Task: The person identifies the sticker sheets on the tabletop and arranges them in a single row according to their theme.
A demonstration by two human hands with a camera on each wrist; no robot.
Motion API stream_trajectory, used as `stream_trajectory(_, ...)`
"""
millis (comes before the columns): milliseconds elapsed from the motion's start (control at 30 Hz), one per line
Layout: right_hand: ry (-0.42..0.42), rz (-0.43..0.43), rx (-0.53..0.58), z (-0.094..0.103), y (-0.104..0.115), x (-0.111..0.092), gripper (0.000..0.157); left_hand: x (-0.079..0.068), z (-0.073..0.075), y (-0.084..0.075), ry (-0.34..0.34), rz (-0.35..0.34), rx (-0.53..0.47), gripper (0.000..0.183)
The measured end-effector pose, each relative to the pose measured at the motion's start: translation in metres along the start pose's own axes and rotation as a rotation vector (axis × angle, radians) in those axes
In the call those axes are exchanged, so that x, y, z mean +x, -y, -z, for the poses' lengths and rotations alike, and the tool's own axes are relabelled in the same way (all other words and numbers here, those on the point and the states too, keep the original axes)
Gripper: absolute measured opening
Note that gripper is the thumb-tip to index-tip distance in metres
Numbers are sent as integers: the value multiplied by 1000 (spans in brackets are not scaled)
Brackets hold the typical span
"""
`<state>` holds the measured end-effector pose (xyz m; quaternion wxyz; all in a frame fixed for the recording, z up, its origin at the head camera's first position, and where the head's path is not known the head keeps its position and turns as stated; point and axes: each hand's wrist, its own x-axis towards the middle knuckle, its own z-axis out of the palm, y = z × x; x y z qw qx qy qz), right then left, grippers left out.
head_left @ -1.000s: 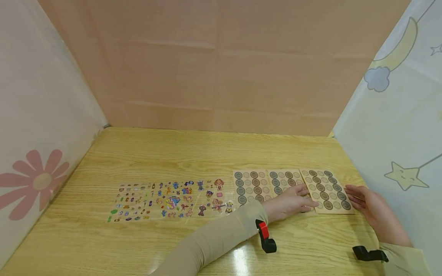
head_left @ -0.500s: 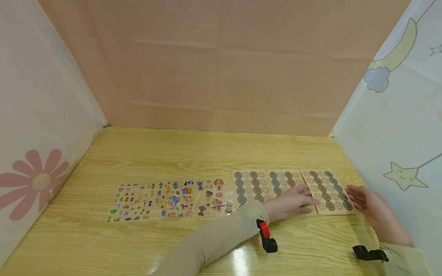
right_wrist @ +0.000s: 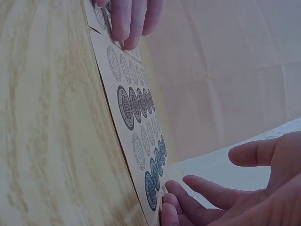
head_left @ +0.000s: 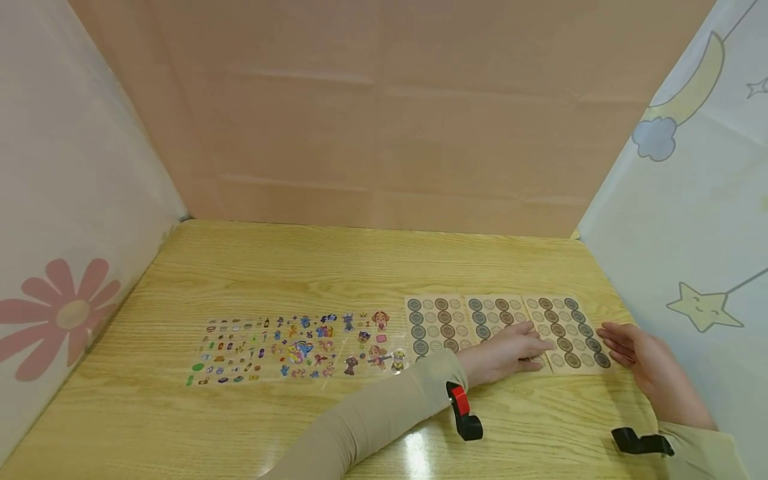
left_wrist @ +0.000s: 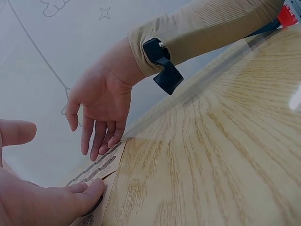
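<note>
Three tan sheets of round stickers lie flat in a row on the table, with dark and pale circles in alternating columns. On the right sticker sheet (head_left: 570, 333), my left hand (head_left: 504, 353) rests its extended fingertips near the left border, where its palm also covers part of the middle sticker sheet (head_left: 491, 308). At the far side of that right sheet, the fingers of my right hand (head_left: 639, 357) lie along its right edge. The right wrist view shows the right sheet (right_wrist: 134, 117) between both hands, fingers held loosely straight and thumb apart.
The left sticker sheet (head_left: 435, 323) adjoins the middle one. Further left are clear sheets of colourful stickers: puppies (head_left: 378, 357), ponies (head_left: 300, 350) and small items (head_left: 231, 353). A patterned white wall (head_left: 690, 220) stands close by my right hand; a plain pinkish wall (head_left: 372, 133) is behind.
The right sticker sheet was tilted and has turned straight, shifting slightly left so it lines up beside the middle sheet. My right fingers moved slightly left with its edge; my left hand barely moved.
</note>
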<state>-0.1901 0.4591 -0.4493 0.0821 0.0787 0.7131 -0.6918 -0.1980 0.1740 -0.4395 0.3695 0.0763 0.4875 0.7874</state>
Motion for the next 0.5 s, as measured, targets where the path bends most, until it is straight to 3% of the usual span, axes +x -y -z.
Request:
stream_trajectory(100,9,8,41,2,-2,3,32,-1,0,-2,-7,1,1,68)
stream_trajectory(267,-1,-21,-30,0,2,0,30,-4,0,-5,-10,1,12,66)
stream_trajectory(400,-58,-11,-9,4,-3,5,25,-11,1,-9,-5,-1,44,55)
stream_trajectory(500,-107,30,-17,-10,7,-3,22,-20,2,-13,3,-15,89,41)
